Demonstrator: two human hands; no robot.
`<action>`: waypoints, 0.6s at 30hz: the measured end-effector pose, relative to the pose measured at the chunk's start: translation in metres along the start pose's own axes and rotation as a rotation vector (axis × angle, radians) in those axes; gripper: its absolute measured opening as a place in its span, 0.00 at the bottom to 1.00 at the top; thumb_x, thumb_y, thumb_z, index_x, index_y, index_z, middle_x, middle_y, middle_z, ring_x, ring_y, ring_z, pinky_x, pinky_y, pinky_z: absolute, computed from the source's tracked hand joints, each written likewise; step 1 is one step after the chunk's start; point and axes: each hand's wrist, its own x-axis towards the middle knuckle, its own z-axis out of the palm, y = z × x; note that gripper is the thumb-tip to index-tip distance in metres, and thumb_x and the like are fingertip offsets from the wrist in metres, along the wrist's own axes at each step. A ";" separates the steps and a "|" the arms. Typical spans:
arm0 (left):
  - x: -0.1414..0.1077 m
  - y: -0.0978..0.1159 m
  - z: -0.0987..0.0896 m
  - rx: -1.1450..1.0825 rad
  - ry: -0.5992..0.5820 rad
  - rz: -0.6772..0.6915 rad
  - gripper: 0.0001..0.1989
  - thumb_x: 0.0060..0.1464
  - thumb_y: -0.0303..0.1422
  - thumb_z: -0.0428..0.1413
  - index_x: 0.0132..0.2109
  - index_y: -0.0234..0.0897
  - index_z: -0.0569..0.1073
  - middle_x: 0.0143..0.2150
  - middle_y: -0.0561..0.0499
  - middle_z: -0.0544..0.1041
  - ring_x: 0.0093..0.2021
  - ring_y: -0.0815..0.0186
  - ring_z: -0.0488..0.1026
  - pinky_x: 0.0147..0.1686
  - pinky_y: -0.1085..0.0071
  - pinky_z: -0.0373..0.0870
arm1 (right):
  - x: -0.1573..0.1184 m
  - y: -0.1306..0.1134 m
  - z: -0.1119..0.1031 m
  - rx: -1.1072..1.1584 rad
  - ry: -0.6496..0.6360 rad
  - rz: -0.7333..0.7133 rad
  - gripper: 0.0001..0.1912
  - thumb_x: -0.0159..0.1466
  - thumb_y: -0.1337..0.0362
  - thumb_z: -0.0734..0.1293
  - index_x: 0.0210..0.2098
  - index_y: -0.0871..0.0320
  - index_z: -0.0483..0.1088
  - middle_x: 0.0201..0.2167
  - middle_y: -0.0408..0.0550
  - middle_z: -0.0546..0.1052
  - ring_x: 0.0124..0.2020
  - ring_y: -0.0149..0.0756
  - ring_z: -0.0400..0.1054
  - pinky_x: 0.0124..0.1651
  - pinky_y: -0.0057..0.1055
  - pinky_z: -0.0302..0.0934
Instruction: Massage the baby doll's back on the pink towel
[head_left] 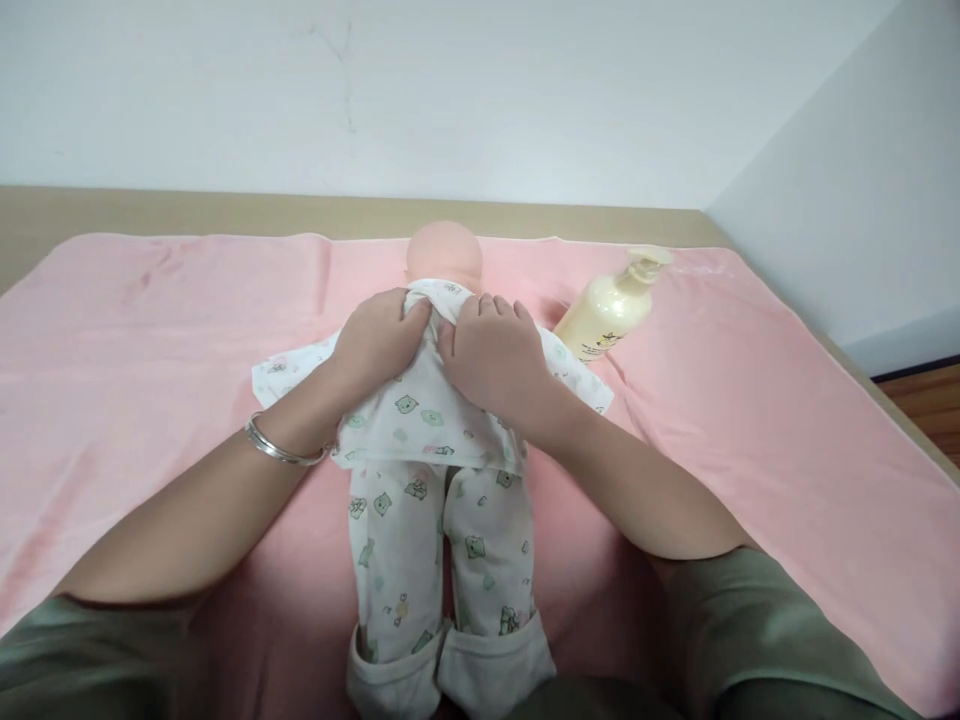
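A doll (444, 252) lies on a pink cloth, its bald head away from me and its face out of sight. It wears a white printed top (427, 415) and matching trousers (401, 560) with folded cuffs. My left hand (384, 340), below a silver bangle (281, 443), grips the top's fabric near the neck, thumb pressed on it. Close beside it, my right hand (495, 355) pinches the same top at the upper chest area, its fingers curled over the fabric. The sleeves spread out to both sides beneath my forearms.
A pale yellow pump bottle (609, 308) stands tilted in view just right of the doll, near the right sleeve. The pink cloth (757, 420) covers a wooden surface (225, 210) that meets a white wall behind. Brown wood shows at the far right.
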 end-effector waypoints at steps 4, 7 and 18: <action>-0.019 0.010 0.002 0.146 0.069 0.088 0.19 0.67 0.39 0.39 0.38 0.37 0.71 0.42 0.38 0.79 0.45 0.50 0.74 0.49 0.55 0.70 | 0.019 0.021 -0.007 0.195 -0.160 0.023 0.27 0.77 0.52 0.52 0.51 0.65 0.74 0.50 0.63 0.81 0.53 0.53 0.74 0.56 0.42 0.63; -0.036 0.017 0.003 0.234 0.117 0.201 0.16 0.66 0.36 0.42 0.43 0.36 0.73 0.45 0.36 0.79 0.51 0.46 0.75 0.55 0.52 0.71 | 0.038 0.038 -0.009 0.394 -0.317 0.049 0.28 0.76 0.45 0.53 0.42 0.58 0.76 0.46 0.55 0.83 0.46 0.48 0.76 0.46 0.37 0.64; -0.005 0.003 -0.002 0.050 -0.043 0.052 0.15 0.66 0.40 0.42 0.36 0.40 0.69 0.38 0.42 0.79 0.37 0.53 0.74 0.36 0.59 0.66 | 0.004 0.011 -0.026 0.118 -0.214 -0.062 0.17 0.75 0.60 0.55 0.45 0.63 0.72 0.45 0.60 0.80 0.47 0.47 0.74 0.50 0.38 0.61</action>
